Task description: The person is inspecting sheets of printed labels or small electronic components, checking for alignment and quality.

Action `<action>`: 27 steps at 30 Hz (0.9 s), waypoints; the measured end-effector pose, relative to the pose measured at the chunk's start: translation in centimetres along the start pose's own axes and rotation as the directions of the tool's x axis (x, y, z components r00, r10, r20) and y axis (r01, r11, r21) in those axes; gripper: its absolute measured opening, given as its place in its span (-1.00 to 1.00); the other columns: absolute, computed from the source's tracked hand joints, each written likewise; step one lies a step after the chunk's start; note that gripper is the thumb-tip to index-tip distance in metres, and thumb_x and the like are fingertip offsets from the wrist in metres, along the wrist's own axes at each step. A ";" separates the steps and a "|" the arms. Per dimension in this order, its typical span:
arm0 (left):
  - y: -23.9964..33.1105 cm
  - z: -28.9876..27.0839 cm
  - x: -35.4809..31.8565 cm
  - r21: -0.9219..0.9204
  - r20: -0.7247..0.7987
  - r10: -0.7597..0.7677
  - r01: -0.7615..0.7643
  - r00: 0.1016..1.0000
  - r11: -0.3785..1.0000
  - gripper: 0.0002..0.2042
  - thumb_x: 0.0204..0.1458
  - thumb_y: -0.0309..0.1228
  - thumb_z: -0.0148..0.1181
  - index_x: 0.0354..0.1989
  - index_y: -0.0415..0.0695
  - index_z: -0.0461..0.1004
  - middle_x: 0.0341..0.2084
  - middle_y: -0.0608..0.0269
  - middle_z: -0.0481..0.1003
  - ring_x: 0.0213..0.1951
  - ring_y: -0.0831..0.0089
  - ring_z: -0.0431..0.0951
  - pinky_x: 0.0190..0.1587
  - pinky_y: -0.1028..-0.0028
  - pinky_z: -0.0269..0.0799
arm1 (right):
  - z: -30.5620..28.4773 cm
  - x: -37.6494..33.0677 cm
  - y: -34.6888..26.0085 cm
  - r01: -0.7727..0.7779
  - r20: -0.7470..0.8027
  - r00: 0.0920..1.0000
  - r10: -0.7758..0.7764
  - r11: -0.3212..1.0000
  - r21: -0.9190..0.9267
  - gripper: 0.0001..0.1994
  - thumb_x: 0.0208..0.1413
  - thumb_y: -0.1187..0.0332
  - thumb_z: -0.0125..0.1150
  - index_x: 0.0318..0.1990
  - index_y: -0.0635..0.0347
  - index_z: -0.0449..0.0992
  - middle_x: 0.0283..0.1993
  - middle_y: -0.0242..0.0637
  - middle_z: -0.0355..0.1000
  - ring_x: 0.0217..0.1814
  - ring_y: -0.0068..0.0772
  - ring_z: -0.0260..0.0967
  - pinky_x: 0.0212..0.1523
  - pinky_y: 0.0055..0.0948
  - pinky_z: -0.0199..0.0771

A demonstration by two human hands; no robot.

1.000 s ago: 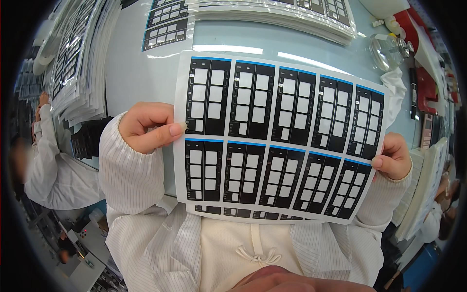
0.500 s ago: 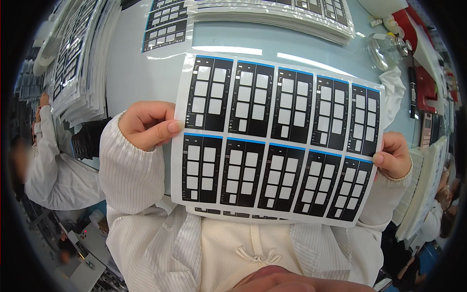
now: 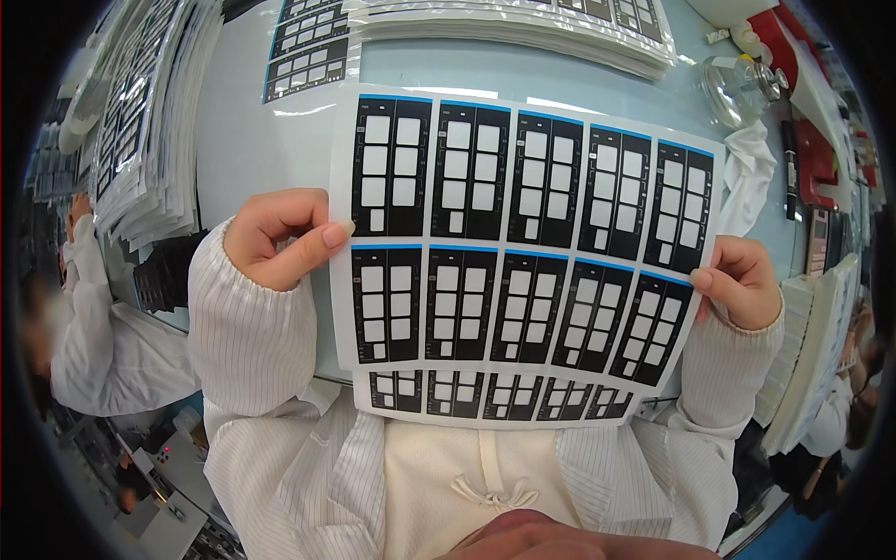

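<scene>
A sheet of black panel labels with blue top edges and white windows is stretched between my two hands. My left hand pinches its left edge, thumb on top. At the right edge my right hand does the same, with its thumb near the middle of that side. Below the held sheet, against my chest, shows the lower part of a second similar sheet. The upper sheet covers the rest of it, and I cannot tell whether the two are joined.
Behind the sheet lies a stack of similar sheets. Another tall stack stands at left, near a label sheet. A glass bottle, white cloth and black marker sit at right. A co-worker's sleeve shows at far left.
Both hands have shifted the sheet slightly left, and its upper edge has moved up. More of the second sheet now shows below it. Both pinches have stayed closed.
</scene>
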State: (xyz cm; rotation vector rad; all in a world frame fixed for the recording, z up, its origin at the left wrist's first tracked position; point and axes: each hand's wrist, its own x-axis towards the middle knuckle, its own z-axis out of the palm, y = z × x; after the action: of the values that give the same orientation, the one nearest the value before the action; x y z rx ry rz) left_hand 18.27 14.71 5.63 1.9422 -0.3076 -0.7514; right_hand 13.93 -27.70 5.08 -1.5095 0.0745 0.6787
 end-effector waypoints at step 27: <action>1.2 1.5 -3.3 0.249 -0.156 0.199 -0.156 0.968 0.956 -0.79 -0.12 -0.42 0.18 -0.69 -0.24 0.39 -0.75 0.23 0.38 -0.71 0.53 0.30 -0.62 0.56 0.20 | 2.1 -0.7 0.0 0.324 -0.352 0.830 -0.432 0.888 -0.325 -0.89 0.02 0.46 0.11 -0.46 0.33 0.40 -0.59 -0.38 0.35 -0.65 -0.69 0.22 -0.64 -0.73 0.19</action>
State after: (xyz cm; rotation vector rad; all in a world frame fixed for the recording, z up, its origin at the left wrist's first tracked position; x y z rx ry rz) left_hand 14.94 14.78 7.44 2.1543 -0.4724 -0.4328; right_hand 12.65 -26.00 5.60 -1.8314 0.0066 0.0298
